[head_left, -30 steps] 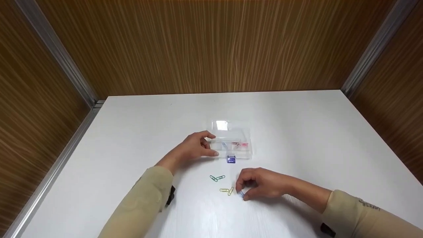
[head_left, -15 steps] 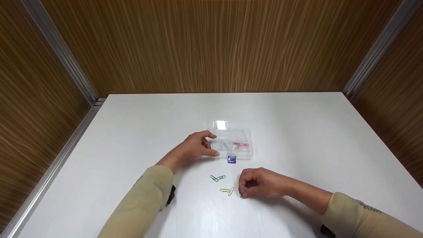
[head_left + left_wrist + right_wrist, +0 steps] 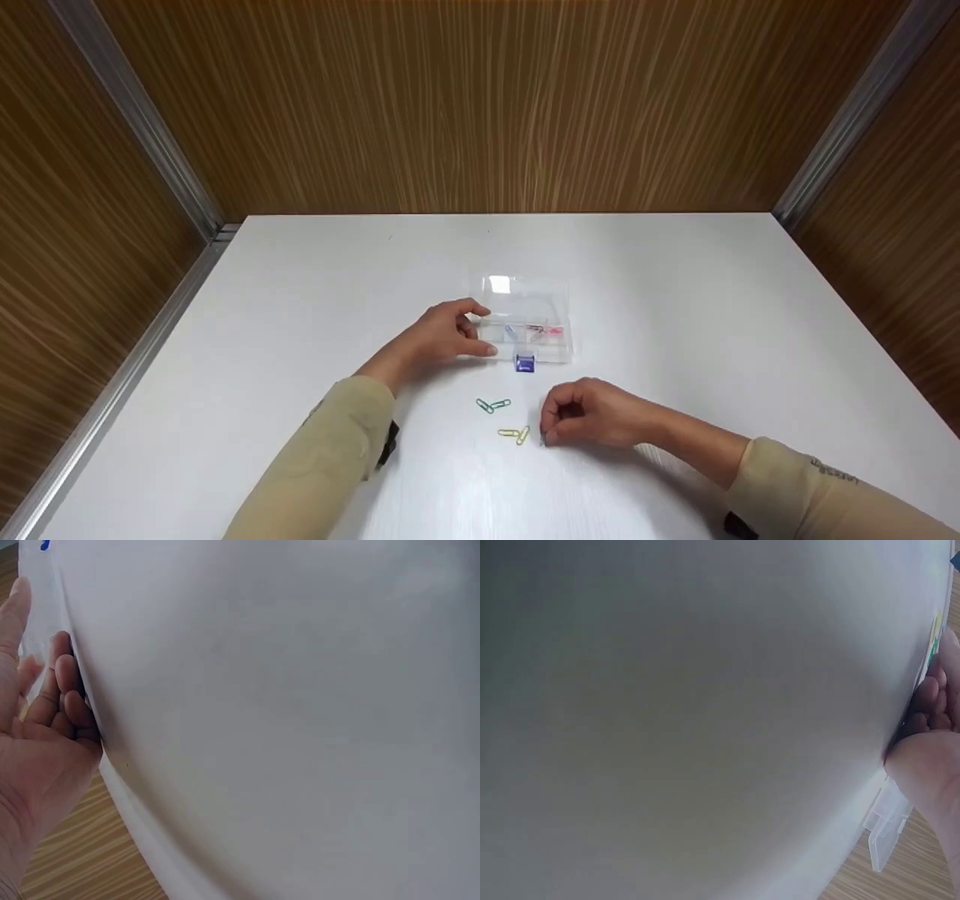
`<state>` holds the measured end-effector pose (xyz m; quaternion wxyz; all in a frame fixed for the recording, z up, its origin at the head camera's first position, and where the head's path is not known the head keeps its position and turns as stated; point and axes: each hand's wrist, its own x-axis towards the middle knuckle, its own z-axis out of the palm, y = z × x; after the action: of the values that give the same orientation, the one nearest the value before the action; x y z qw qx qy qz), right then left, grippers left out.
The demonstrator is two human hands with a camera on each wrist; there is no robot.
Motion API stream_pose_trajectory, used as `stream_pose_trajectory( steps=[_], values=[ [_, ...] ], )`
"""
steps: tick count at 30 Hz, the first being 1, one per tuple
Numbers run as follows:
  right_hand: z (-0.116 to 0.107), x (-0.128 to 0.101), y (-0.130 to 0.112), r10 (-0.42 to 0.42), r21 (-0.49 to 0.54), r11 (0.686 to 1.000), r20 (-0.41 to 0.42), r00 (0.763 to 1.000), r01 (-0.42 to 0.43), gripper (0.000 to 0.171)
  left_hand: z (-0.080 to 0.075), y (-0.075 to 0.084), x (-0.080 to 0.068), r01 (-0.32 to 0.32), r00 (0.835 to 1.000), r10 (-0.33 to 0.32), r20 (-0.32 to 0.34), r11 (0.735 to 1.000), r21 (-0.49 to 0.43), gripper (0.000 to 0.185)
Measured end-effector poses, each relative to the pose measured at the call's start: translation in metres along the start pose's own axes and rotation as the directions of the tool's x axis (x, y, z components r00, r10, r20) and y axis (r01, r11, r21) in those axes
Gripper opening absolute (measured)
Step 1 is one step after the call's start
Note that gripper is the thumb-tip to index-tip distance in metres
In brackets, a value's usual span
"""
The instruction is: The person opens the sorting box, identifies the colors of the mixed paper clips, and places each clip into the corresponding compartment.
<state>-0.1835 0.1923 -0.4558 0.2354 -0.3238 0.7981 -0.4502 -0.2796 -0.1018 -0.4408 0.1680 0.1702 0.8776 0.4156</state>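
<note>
A clear plastic compartment box (image 3: 551, 354) stands with its lid swung back and a purple latch (image 3: 525, 364) at the front. My left hand (image 3: 442, 331) grips its left end, thumb at the front edge and index finger at the back. Inside lie a pale blue paper clip (image 3: 511, 331), dark red clips (image 3: 535, 328) and pink ones (image 3: 555, 331). In front of the box my right hand (image 3: 596, 414) pinches a bluish paper clip (image 3: 543, 442) at the tabletop, mostly hidden by the fingertips. Left of these fingertips are two yellow paper clips (image 3: 514, 433); two green ones (image 3: 493, 406) lie farther back.
The white tabletop (image 3: 337, 277) runs back to a wood-patterned panel (image 3: 480, 105), with similar panels at both sides. In the right wrist view the box's lid (image 3: 885, 844) shows beyond the hand.
My right fingers have closed in on the bluish clip, now mostly covered, and moved slightly left towards the yellow clips. The left hand stays on the box.
</note>
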Motion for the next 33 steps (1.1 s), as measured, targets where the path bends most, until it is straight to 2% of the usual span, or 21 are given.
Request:
stream_pose_trajectory(
  steps=[7, 13, 16, 22, 30, 33],
  values=[
    [-0.004, 0.004, -0.004, 0.07, -0.003, 0.998, -0.065, 0.995, -0.07, 0.004, 0.001, -0.003, 0.0, 0.004, 1.0, -0.004, 0.004, 1.0, -0.008, 0.064],
    [-0.017, 0.012, -0.011, 0.073, -0.018, 0.997, -0.195, 0.978, -0.078, 0.012, 0.001, -0.005, 0.001, -0.014, 1.0, 0.014, 0.001, 1.0, -0.012, 0.064],
    [-0.024, 0.022, -0.017, 0.06, -0.045, 0.996, -0.301, 0.952, -0.077, 0.015, 0.001, -0.006, 0.001, -0.02, 1.0, 0.02, 0.0, 1.0, -0.012, 0.063],
    [-0.034, 0.047, -0.028, 0.039, -0.121, 0.987, -0.481, 0.876, -0.11, 0.014, -0.001, -0.006, 0.002, -0.024, 1.0, 0.024, -0.002, 1.0, -0.008, 0.062],
    [-0.039, 0.077, -0.024, 0.072, -0.152, 0.97, -0.562, 0.824, -0.189, 0.017, -0.001, -0.005, 0.002, -0.016, 1.0, 0.016, -0.005, 1.0, -0.005, 0.062],
    [-0.039, 0.083, -0.021, 0.097, -0.138, 0.967, -0.57, 0.816, -0.212, 0.019, 0.0, -0.006, 0.002, -0.011, 1.0, 0.011, -0.007, 1.0, -0.001, 0.061]
  ],
)
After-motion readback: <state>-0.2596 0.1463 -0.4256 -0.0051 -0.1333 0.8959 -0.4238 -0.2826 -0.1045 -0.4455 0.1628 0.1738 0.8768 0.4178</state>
